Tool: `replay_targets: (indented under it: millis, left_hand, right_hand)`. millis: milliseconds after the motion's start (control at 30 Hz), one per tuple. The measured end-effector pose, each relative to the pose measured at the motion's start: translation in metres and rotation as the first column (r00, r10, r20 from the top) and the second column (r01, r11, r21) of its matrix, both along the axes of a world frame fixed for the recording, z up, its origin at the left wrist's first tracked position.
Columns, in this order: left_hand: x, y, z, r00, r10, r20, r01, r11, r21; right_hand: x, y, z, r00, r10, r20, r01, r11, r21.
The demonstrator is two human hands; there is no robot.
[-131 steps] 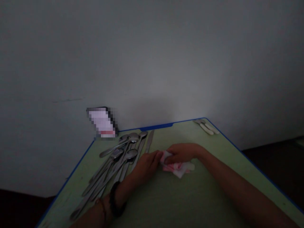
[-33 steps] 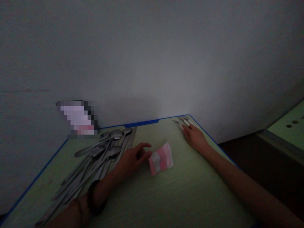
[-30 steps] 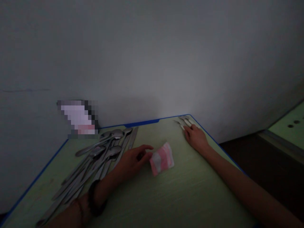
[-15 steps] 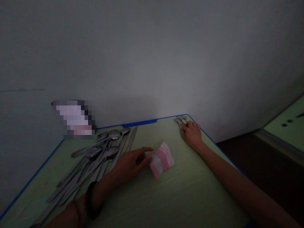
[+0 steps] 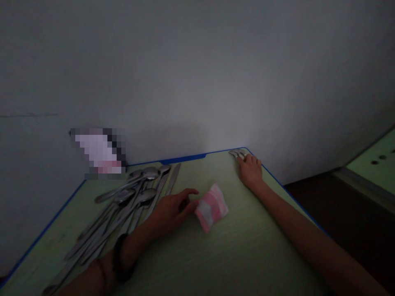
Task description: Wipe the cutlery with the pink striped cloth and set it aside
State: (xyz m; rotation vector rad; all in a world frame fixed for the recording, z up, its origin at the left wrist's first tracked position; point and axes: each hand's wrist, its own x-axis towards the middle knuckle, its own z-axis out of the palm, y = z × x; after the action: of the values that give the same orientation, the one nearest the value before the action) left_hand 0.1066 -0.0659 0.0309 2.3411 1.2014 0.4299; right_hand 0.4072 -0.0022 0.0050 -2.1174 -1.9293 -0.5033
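My left hand (image 5: 171, 211) hovers low over the middle of the table with its index finger stretched out and a gap to the thumb. It grips nothing that I can see. Right at its thumb tip lies a small folded cloth (image 5: 212, 207) with pink and white patches. At the far right corner, my right hand (image 5: 250, 170) is closed over the handles of several forks (image 5: 237, 153). Only their heads show past its fingers. Left of my left hand a loose pile of metal spoons (image 5: 150, 173) and table knives (image 5: 174, 176) spreads across the table.
The pale green table (image 5: 197, 263) has a blue edge and stands against a grey wall (image 5: 197, 82). A pixelated object (image 5: 98, 152) leans on the wall at the back left. Dark floor (image 5: 324, 201) and another green surface (image 5: 382, 152) show at right.
My left hand has drawn slightly left from the cloth. My right hand stays on the forks, with little visible shift. The whole view has moved a little.
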Motion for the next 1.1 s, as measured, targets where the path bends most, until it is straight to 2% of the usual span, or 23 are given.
replay_targets:
  millis: [167, 233, 300, 333, 400, 467, 533, 600, 700, 767, 833, 900, 933, 1000, 1033, 1100]
  left_hand:
    - [0.000, 0.001, -0.002, 1.000, -0.003, 0.017, 0.003, 1.000, 0.003]
    - [0.000, 0.003, -0.005, 0.999, 0.024, 0.027, -0.024, 1.000, 0.004]
    - [-0.002, 0.004, -0.006, 0.997, 0.059, 0.044, -0.059, 0.998, -0.002]
    - [-0.003, 0.005, -0.007, 0.996, 0.068, 0.058, -0.068, 0.998, -0.005]
    - [-0.005, 0.006, -0.007, 0.994, 0.067, 0.086, -0.066, 0.998, -0.013]
    - [-0.007, 0.007, -0.004, 0.993, 0.057, 0.101, -0.055, 0.998, -0.017]
    - [-0.010, 0.009, 0.002, 0.995, 0.041, 0.090, -0.039, 0.999, -0.019]
    - [-0.017, 0.013, 0.010, 0.999, -0.003, 0.046, 0.005, 0.999, -0.036]
    - [-0.036, 0.025, 0.024, 0.997, -0.067, -0.048, 0.065, 0.997, -0.033]
    - [-0.056, 0.036, 0.033, 0.992, -0.010, -0.126, 0.014, 0.999, 0.032]
    - [-0.076, 0.044, 0.040, 0.963, 0.093, -0.255, -0.067, 0.992, 0.107]
    - [-0.093, 0.049, 0.046, 0.879, 0.209, -0.429, -0.170, 0.977, 0.128]
    - [-0.100, 0.051, 0.048, 0.841, 0.227, -0.491, -0.202, 0.974, 0.104]
    - [-0.109, 0.051, 0.052, 0.806, 0.222, -0.549, -0.238, 0.970, 0.043]
    - [-0.111, 0.051, 0.053, 0.812, 0.205, -0.546, -0.237, 0.971, 0.012]
    - [-0.113, 0.051, 0.054, 0.832, 0.189, -0.522, -0.235, 0.972, -0.023]
  right_hand:
    - [-0.008, -0.001, 0.001, 0.999, 0.026, -0.020, -0.025, 0.999, 0.023]
    - [-0.018, -0.006, 0.002, 0.993, 0.096, -0.064, -0.094, 0.995, 0.042]
    - [-0.032, -0.014, 0.003, 0.956, 0.241, -0.165, -0.233, 0.970, 0.066]
    - [-0.040, -0.019, 0.003, 0.913, 0.325, -0.248, -0.313, 0.946, 0.089]
    - [-0.059, -0.032, 0.004, 0.767, 0.477, -0.428, -0.457, 0.875, 0.157]
    - [-0.077, -0.045, 0.004, 0.634, 0.572, -0.520, -0.563, 0.803, 0.196]
    - [-0.091, -0.056, 0.004, 0.582, 0.625, -0.520, -0.663, 0.735, 0.142]
    - [-0.100, -0.059, 0.002, 0.589, 0.650, -0.481, -0.725, 0.688, 0.043]
    - [-0.107, -0.048, -0.002, 0.666, 0.587, -0.460, -0.673, 0.739, -0.030]
    - [-0.109, -0.036, -0.003, 0.701, 0.545, -0.461, -0.630, 0.776, -0.041]
    - [-0.111, -0.028, -0.002, 0.702, 0.523, -0.483, -0.619, 0.784, -0.050]
    - [-0.113, -0.026, 0.001, 0.647, 0.562, -0.515, -0.677, 0.734, -0.051]
    - [-0.115, -0.029, 0.002, 0.585, 0.625, -0.518, -0.746, 0.665, -0.039]
    - [-0.120, -0.036, 0.006, 0.510, 0.725, -0.463, -0.833, 0.551, -0.054]
    - [-0.123, -0.040, 0.007, 0.499, 0.744, -0.444, -0.847, 0.526, -0.070]
    - [-0.128, -0.047, 0.009, 0.500, 0.756, -0.422, -0.853, 0.514, -0.090]
